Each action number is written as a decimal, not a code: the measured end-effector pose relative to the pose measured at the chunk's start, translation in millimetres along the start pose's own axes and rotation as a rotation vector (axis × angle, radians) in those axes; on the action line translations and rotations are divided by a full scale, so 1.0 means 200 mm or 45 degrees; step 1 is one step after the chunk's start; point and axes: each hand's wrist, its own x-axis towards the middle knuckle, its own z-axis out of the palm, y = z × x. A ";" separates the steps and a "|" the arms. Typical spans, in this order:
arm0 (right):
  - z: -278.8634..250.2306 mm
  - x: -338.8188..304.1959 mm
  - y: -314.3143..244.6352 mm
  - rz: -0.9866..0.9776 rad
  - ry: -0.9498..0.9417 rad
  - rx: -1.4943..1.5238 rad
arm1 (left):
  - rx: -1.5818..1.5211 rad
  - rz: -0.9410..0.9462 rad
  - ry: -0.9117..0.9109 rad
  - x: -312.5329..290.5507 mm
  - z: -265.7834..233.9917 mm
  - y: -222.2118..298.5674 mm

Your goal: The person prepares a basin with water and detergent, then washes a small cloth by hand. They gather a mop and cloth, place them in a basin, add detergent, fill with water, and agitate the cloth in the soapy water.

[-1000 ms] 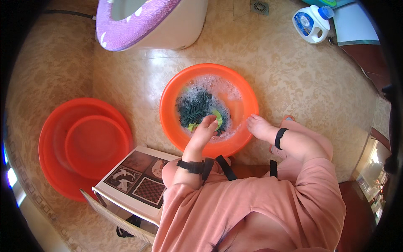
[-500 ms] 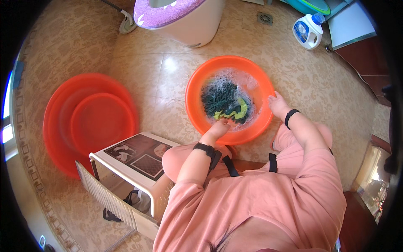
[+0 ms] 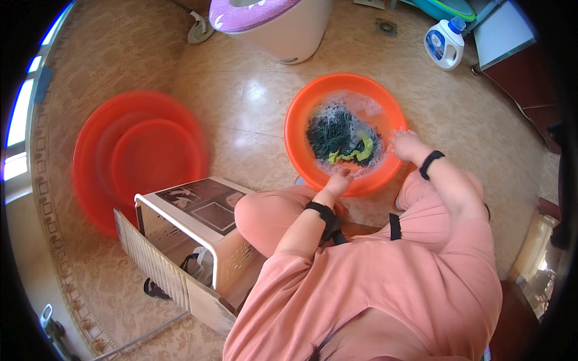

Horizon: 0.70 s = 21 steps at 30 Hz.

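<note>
An orange basin (image 3: pixel 295 141) of soapy water stands in front of me. Dark green, textured cloth (image 3: pixel 330 133) lies soaking in it, with a yellow-green strip (image 3: pixel 365 144) curving along its near right side. White suds float around the cloth. My left hand (image 3: pixel 341 180) is over the basin's near edge, close to the cloth; its fingertips are mostly hidden, and I cannot make out anything in them. At the right rim, my right hand (image 3: pixel 407 146) has its fingers apart and pointing into the basin. Nothing shows in it.
Left of me is a large red basin (image 3: pixel 90 150) with a smaller red basin (image 3: pixel 153 153) inside. A beige plastic stool (image 3: pixel 211 207) lies on its side beside my leg. A white detergent bottle (image 3: pixel 444 43) and a toilet (image 3: pixel 289 36) are farther off.
The whole view has shifted, so the basins appear farther right and slightly higher. My right hand's fingers have spread at the rim. My left hand stays by the near edge.
</note>
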 end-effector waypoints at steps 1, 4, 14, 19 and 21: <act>-0.07 -0.07 -0.06 -0.043 0.079 0.185 | -0.005 0.080 0.013 0.00 -0.01 -0.03; -0.32 -0.31 -0.06 -0.305 0.390 0.447 | -0.002 0.125 0.034 -0.01 0.01 -0.03; -0.31 -0.81 -0.46 -0.268 -0.057 2.158 | -0.255 0.182 0.183 -0.02 0.08 0.04; -0.15 -0.39 -0.70 -0.046 -0.044 2.281 | -0.587 0.094 0.159 0.03 0.06 0.01; -0.12 -0.21 -0.72 0.054 -0.034 2.328 | -0.704 0.016 0.168 0.08 0.01 0.01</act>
